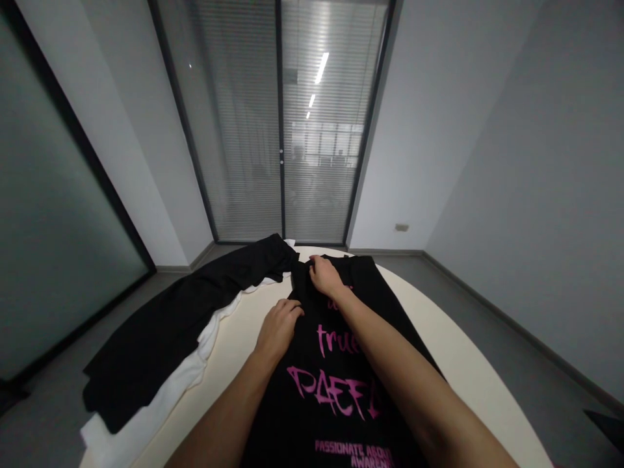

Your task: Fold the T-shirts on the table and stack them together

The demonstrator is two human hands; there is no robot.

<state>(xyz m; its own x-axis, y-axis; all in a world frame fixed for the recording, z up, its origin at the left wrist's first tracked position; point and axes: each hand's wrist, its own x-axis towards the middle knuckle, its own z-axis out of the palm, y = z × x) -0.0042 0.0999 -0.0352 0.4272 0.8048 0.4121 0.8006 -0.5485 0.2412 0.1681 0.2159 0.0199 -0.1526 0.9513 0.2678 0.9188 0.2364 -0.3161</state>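
A black T-shirt (312, 361) with pink lettering lies spread on the round table, its collar end at the far side. My right hand (325, 275) is closed on the fabric near the shirt's upper left shoulder, its fingertips pinching the cloth. Lower down, my left hand (281, 325) has its fingers curled over the shirt's left edge, gripping the cloth there. My right forearm crosses above the print and covers part of the words.
Left of the shirt, a black garment (180, 312) lies along the edge of the cream tabletop (231, 361), with a white garment (180, 377) partly under it. Behind the table stand glass panels with blinds (248, 162). A grey wall (541, 195) rises on the right.
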